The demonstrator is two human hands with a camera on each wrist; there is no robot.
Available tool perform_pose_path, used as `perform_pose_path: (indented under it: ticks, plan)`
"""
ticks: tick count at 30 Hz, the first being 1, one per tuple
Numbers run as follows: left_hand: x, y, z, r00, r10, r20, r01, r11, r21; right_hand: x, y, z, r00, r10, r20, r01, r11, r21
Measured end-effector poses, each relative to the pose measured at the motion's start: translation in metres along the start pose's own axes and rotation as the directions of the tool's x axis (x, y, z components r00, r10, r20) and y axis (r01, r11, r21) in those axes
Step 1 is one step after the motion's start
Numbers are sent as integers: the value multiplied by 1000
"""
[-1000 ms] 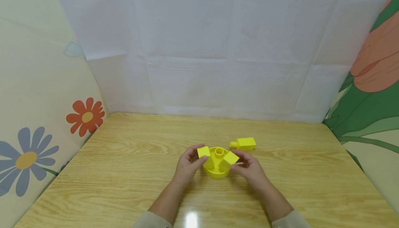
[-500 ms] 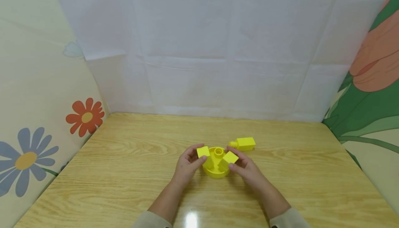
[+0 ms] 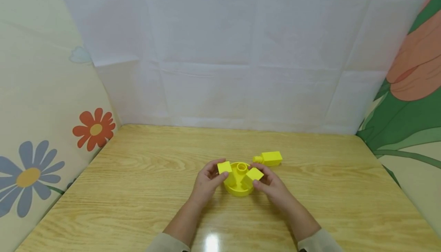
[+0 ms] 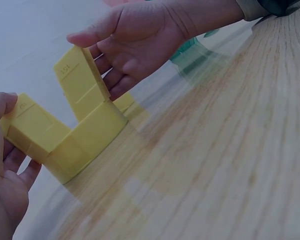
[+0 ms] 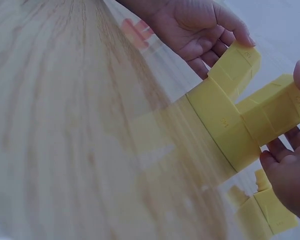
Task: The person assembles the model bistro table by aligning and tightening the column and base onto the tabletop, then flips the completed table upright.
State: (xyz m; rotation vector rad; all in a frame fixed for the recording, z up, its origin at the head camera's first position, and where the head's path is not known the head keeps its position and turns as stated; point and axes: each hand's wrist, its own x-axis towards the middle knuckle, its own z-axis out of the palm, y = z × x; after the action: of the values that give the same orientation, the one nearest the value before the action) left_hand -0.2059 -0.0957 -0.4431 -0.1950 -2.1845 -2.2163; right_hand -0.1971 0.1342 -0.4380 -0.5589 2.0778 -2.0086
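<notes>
A round yellow base (image 3: 239,192) with raised walls stands on the table, a small ring-shaped socket (image 3: 242,167) at its back. Two yellow blocks stick up from it, leaning outward, apart from each other. My left hand (image 3: 206,185) pinches the left block (image 3: 225,168) between thumb and fingers. The right block (image 3: 253,174) is pinched by my right hand (image 3: 275,187). In the left wrist view the blocks (image 4: 80,80) rise from the base's curved wall (image 4: 87,145). How their lower ends sit inside is hidden.
Behind my right hand a third yellow block (image 3: 272,158) with a knobbed end lies on its side on the wooden table (image 3: 155,152). A white sheet (image 3: 213,53) hangs behind the table, with flower-patterned cloth at both sides.
My right hand has shifted slightly left, its fingers closer around the right block. The left hand, base and blocks have barely moved.
</notes>
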Motion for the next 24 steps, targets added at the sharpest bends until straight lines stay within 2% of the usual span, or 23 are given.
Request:
perform_pose_path:
  ticks: [5, 18, 21, 24]
  plan:
    - [1, 0, 0, 1000, -10, 5, 10, 1000, -13, 0, 0, 0, 1000, 1, -7, -1, 1000, -1]
    - [2, -4, 0, 1000, 13, -13, -13, 1000, 11, 0, 3, 2, 998, 33, -51, -35, 999, -33]
    - [3, -4, -1, 999, 19, -44, -18, 1000, 21, -1, 0, 6, 995, 65, -81, -68, 997, -31]
    - [6, -4, -1, 994, 18, -108, -17, 1000, 13, 0, -2, 12, 990, 83, -113, -86, 996, -22]
